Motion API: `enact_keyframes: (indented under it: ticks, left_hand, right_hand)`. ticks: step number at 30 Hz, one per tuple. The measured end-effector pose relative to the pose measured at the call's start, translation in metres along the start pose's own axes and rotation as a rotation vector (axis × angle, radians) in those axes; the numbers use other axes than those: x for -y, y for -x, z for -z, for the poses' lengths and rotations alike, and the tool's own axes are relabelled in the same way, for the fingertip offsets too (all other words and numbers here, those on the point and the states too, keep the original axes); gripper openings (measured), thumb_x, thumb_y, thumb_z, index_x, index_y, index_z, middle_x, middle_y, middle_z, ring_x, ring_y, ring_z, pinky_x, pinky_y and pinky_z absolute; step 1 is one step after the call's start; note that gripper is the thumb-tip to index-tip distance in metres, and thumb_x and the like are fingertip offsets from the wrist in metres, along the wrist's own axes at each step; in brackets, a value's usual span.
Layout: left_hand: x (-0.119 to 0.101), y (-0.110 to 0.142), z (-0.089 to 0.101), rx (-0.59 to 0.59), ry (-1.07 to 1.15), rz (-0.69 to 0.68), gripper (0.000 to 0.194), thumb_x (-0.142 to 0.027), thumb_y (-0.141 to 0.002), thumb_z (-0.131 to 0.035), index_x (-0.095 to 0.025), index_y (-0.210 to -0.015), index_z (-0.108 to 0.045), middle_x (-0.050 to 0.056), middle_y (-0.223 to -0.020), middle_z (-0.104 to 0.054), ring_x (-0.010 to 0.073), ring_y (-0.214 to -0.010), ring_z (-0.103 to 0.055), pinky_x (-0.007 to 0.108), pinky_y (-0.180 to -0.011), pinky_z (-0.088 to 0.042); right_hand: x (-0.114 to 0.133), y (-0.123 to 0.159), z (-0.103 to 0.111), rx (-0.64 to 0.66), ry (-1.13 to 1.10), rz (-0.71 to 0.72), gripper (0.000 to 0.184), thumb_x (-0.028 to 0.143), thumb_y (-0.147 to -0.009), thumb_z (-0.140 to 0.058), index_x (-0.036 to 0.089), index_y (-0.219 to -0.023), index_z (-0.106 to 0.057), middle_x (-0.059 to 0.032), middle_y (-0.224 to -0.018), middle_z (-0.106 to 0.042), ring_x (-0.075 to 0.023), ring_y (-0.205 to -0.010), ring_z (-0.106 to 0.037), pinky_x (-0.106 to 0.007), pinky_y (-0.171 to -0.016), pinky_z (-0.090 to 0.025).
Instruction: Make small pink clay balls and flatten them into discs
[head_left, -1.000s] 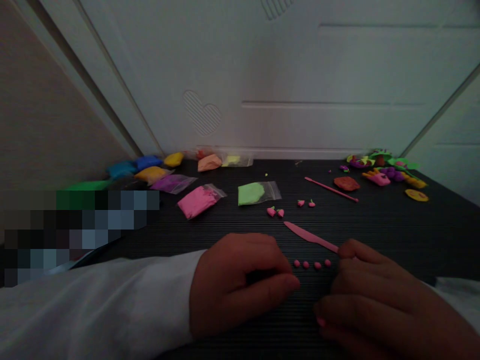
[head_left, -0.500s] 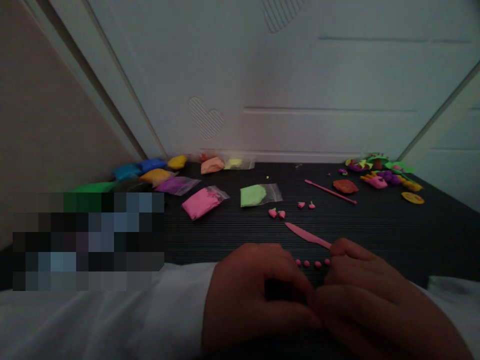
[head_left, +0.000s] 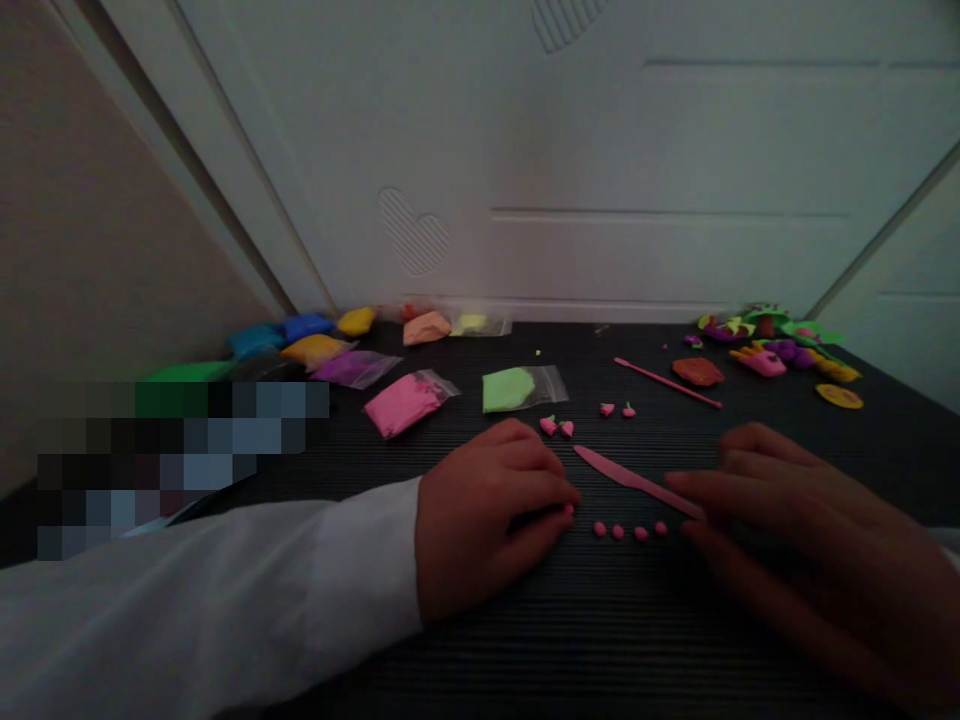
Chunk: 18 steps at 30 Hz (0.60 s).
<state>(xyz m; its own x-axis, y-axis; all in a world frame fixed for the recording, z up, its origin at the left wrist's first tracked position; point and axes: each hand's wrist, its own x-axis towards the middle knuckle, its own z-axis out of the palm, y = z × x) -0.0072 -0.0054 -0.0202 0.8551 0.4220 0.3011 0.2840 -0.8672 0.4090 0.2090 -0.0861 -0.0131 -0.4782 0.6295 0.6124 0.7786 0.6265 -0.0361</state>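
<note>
Between the thumb and fingertips of my left hand (head_left: pixel 491 520) is a small pink clay ball (head_left: pixel 569 510), low over the table. To its right, several pink clay balls (head_left: pixel 618 532) lie in a row. My right hand (head_left: pixel 817 545) is open, thumb and index finger apart around the handle end of a pink clay knife (head_left: pixel 626 477); whether they touch it I cannot tell. The knife lies slanted behind the row. Beyond it sit small pink clay pieces with green tops, one pair (head_left: pixel 549 426) nearer and another pair (head_left: pixel 607 410) farther right.
Bags of pink clay (head_left: pixel 405 404) and light green clay (head_left: pixel 508 390) lie farther back, with more coloured bags at the left. A thin pink stick (head_left: pixel 667 382), a reddish clay lump (head_left: pixel 697 372) and finished clay shapes (head_left: pixel 763 360) lie at the back right. A white panel (head_left: pixel 562 260) stands behind the table.
My hands were together at the front and have parted. The left moved forward to the row's left end with the clay ball; the right moved right and opened by the knife handle.
</note>
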Motion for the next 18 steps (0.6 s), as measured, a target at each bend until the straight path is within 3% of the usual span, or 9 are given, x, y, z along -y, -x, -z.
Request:
enact_keyframes:
  ticks: [6,14,18]
  left_hand:
    - [0.0005,0.0004,-0.0023,0.014,-0.015,0.015,0.022,-0.019,-0.077,-0.046,-0.018,-0.094,-0.061,0.004,-0.092,-0.057,0.0171,-0.089,-0.043,0.032,-0.08,-0.037]
    - [0.001,0.0011,-0.0031,0.007,0.019,0.011,0.022,-0.018,-0.074,-0.049,-0.016,-0.094,-0.059,0.005,-0.091,-0.057,0.0173,-0.087,-0.045,0.033,-0.08,-0.037]
    - [0.0016,0.0015,-0.0043,-0.019,0.02,0.003,0.022,-0.016,-0.074,-0.048,-0.015,-0.092,-0.059,0.005,-0.09,-0.057,0.0168,-0.087,-0.045,0.032,-0.079,-0.038]
  right_hand:
    - [0.0008,0.0022,-0.0048,0.013,0.011,-0.01,0.026,0.026,-0.079,-0.045,0.024,-0.104,-0.051,-0.0014,-0.071,-0.059,-0.0156,-0.067,-0.055,-0.033,-0.063,-0.043]
    - [-0.0074,0.0,0.0013,0.116,-0.061,0.086,0.033,0.01,-0.076,-0.046,0.016,-0.108,-0.044,-0.0013,-0.075,-0.057,-0.0138,-0.069,-0.052,-0.035,-0.073,-0.037]
    - [-0.0079,0.0008,0.001,0.141,-0.11,0.075,0.031,0.008,-0.075,-0.048,0.015,-0.106,-0.046,0.0003,-0.071,-0.053,-0.0115,-0.064,-0.049,-0.034,-0.068,-0.037]
